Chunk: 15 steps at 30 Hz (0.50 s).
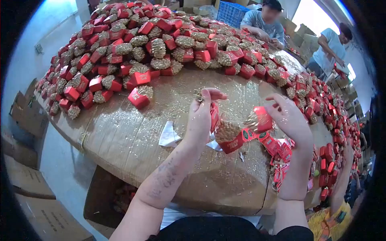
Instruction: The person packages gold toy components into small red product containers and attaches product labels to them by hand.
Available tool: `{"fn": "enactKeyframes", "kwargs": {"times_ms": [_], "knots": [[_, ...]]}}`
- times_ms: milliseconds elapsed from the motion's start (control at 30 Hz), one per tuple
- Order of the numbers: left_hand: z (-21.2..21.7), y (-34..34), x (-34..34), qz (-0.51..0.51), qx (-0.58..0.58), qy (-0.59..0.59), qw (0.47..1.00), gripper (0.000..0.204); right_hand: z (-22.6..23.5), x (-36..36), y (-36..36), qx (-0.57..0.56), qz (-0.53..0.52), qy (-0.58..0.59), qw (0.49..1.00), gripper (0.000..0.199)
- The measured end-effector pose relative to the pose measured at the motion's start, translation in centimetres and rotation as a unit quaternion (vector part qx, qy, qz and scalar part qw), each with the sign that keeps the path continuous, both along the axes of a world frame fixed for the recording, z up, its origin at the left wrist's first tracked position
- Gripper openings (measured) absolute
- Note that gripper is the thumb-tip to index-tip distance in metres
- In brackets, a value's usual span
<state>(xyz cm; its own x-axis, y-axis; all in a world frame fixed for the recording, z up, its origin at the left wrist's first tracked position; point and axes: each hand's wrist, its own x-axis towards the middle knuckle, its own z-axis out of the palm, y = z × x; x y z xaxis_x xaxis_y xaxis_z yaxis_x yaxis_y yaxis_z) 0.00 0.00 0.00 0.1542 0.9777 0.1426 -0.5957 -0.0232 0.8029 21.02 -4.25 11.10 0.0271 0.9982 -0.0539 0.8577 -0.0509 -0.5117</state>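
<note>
I hold a red and gold ornament [230, 136] in the middle of the frame. My left hand [203, 116] pinches its gold top; my right hand [289, 118] grips its red block. A big heap of ornaments [152, 44] fills the upper left. A smaller strip of them [281, 156] lies lower right. White paper scraps [169, 135] sit on the table [132, 136] beside my hands.

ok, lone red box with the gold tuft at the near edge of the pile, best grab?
Probably the red box body, pinched across its two flat side faces, coming from above and the near side. It lies apart from the heap on bare brown cardboard, so that side is free. Its glittery gold tuft looks bristly and crushable; avoid it.
</note>
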Motion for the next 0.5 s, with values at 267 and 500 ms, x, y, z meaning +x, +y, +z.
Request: {"fn": "enactKeyframes", "kwargs": {"times_ms": [267, 500], "knots": [[-4.5, 1.6, 1.4, 0.069, -0.092, -0.170, 0.979, 0.034, -1.0, -19.1, 8.5, 0.199, 0.440, -0.095, 0.870, 0.046], [-5.2, 1.9, 0.6, -0.018, -0.050, -0.163, 0.985, 0.034, -8.9, -28.9, 12.9, 0.155, 0.462, -0.228, 0.843, 0.062]]}}
